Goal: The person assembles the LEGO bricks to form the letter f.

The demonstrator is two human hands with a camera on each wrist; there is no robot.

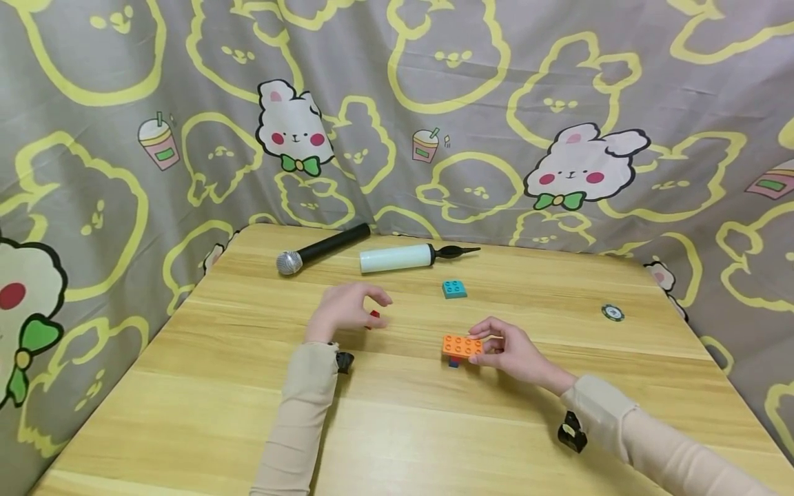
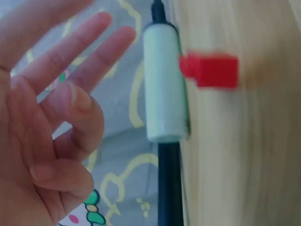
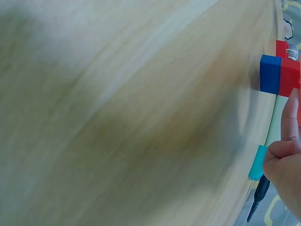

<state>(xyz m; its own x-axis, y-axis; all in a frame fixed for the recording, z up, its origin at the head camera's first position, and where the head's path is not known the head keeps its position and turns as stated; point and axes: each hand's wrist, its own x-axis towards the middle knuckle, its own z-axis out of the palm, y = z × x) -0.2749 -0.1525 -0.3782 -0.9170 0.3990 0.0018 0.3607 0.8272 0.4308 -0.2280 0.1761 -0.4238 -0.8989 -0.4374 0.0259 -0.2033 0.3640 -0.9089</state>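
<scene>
My left hand [image 1: 346, 308] hovers over the table with loosely bent fingers, close to a small red building brick [image 1: 375, 315]. The left wrist view shows that red brick [image 2: 216, 70] apart from the hand, nothing between the fingers. My right hand [image 1: 516, 353] pinches the right end of an orange building brick [image 1: 459, 343] with eight studs between thumb and fingers. Under the orange brick is a stack: a red brick [image 3: 289, 76] on a blue brick [image 3: 270, 74] at the bottom. The orange brick mostly hides this stack in the head view.
A flat teal brick [image 1: 454, 289] with studs lies beyond the stack. Behind it, near the patterned curtain [image 1: 384, 103], are a pale hand pump [image 1: 397, 258] and a black microphone [image 1: 325, 249]. A round chip [image 1: 613, 313] lies on the wooden table's right side.
</scene>
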